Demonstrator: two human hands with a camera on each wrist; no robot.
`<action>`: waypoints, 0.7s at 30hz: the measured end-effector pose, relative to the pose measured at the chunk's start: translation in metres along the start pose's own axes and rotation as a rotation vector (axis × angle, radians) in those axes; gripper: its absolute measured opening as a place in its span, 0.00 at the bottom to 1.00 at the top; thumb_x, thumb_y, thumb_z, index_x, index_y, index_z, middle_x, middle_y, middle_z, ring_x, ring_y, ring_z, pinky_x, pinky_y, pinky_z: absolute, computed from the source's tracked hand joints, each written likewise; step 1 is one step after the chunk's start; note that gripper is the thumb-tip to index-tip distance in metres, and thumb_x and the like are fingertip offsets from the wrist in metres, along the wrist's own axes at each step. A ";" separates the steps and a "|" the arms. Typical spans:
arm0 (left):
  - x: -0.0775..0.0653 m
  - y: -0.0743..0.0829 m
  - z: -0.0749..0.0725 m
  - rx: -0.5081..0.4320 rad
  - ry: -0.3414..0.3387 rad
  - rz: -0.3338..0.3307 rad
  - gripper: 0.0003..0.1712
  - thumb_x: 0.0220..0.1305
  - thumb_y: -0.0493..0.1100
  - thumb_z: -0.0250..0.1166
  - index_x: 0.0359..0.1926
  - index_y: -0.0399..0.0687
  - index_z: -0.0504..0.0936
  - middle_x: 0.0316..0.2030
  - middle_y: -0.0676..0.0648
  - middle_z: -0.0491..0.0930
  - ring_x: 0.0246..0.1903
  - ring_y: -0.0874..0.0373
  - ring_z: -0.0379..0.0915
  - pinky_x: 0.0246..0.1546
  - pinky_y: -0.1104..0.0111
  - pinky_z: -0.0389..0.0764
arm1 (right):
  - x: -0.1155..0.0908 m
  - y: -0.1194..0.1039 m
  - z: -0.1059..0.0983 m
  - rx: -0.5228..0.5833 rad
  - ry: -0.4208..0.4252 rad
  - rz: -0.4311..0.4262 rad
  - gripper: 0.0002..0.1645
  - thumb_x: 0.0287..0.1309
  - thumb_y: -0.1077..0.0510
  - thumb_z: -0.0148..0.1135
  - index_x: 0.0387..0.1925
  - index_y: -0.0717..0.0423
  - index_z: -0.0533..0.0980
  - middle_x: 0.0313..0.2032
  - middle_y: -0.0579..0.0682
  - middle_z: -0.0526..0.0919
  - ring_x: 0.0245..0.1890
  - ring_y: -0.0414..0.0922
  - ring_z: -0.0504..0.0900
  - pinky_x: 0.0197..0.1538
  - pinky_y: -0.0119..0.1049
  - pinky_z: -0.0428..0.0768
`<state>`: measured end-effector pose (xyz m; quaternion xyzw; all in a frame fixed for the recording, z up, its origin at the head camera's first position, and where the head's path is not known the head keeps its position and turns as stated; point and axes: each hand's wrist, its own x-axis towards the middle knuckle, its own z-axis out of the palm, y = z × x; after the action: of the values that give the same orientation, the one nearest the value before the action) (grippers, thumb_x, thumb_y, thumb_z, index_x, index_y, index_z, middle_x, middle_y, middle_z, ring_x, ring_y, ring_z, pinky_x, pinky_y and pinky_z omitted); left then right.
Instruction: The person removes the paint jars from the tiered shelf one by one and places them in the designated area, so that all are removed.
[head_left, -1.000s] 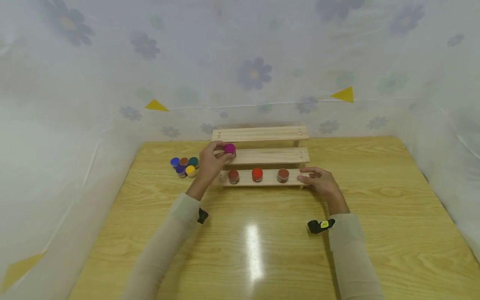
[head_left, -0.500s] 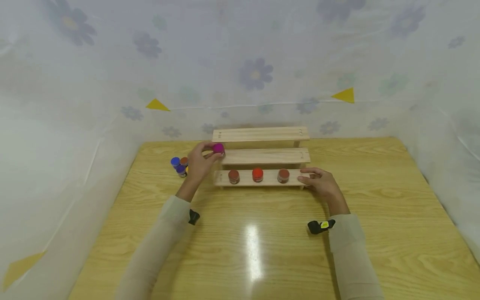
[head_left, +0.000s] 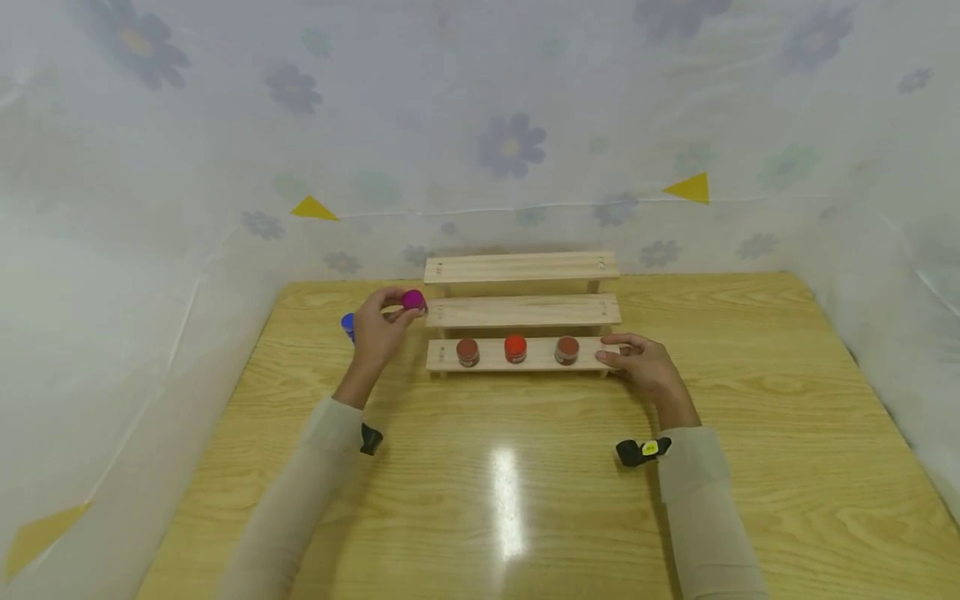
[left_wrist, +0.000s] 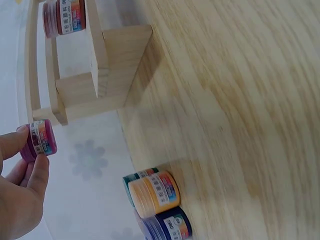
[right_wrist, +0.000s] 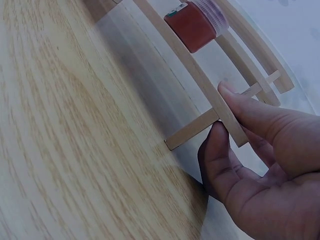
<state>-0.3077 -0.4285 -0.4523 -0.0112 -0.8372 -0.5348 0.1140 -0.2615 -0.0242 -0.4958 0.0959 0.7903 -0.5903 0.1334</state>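
My left hand (head_left: 380,332) pinches a small magenta paint jar (head_left: 413,301) between thumb and fingers, just left of the middle step of a wooden three-step rack (head_left: 522,312). The left wrist view shows that jar (left_wrist: 39,140) held off the rack. At the right end of the lowest step, my right hand (head_left: 643,364) grips the board, thumb above and fingers beneath, as the right wrist view shows. On this step stand a brown paint jar (head_left: 468,352), a bright red jar (head_left: 515,349) and another brown jar (head_left: 567,351).
Behind my left hand, a blue-lidded jar (head_left: 348,327) peeks out on the table. A yellow jar (left_wrist: 156,194), a green one (left_wrist: 131,181) and a dark blue one (left_wrist: 172,225) cluster in the left wrist view. A flowered curtain (head_left: 510,146) hangs behind the rack.
My left hand has moved left with the magenta jar, from over the middle step to beside its left end. It now hides most of the jar cluster. My right hand stays put.
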 end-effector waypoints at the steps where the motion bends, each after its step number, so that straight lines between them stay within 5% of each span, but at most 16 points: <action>1: 0.000 -0.001 -0.002 0.010 -0.005 -0.004 0.23 0.56 0.37 0.69 0.53 0.36 0.75 0.49 0.38 0.77 0.50 0.46 0.78 0.49 0.70 0.83 | 0.000 0.000 0.000 -0.002 -0.002 -0.002 0.36 0.49 0.44 0.70 0.58 0.54 0.73 0.31 0.39 0.76 0.34 0.39 0.78 0.39 0.30 0.80; 9: -0.001 -0.013 -0.020 0.041 -0.001 -0.014 0.24 0.58 0.39 0.68 0.54 0.37 0.74 0.49 0.39 0.77 0.47 0.47 0.81 0.34 0.74 0.84 | -0.002 -0.004 -0.001 -0.003 -0.002 0.010 0.36 0.50 0.44 0.70 0.58 0.54 0.73 0.28 0.38 0.77 0.33 0.39 0.78 0.37 0.32 0.80; 15: 0.000 -0.027 -0.032 0.038 0.051 0.036 0.22 0.57 0.36 0.68 0.52 0.33 0.75 0.50 0.38 0.77 0.50 0.46 0.77 0.50 0.69 0.83 | -0.012 -0.017 0.002 -0.005 -0.009 0.026 0.34 0.55 0.50 0.68 0.60 0.58 0.71 0.29 0.40 0.76 0.33 0.41 0.76 0.38 0.34 0.79; 21: -0.004 -0.036 -0.044 0.077 0.085 0.005 0.23 0.57 0.37 0.68 0.53 0.34 0.74 0.51 0.37 0.76 0.54 0.45 0.75 0.52 0.68 0.81 | -0.013 -0.017 0.004 -0.024 -0.009 0.023 0.34 0.55 0.49 0.68 0.60 0.58 0.71 0.33 0.42 0.75 0.33 0.41 0.74 0.38 0.33 0.78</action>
<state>-0.3013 -0.4834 -0.4678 0.0139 -0.8514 -0.5021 0.1511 -0.2540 -0.0327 -0.4770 0.1006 0.7955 -0.5798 0.1448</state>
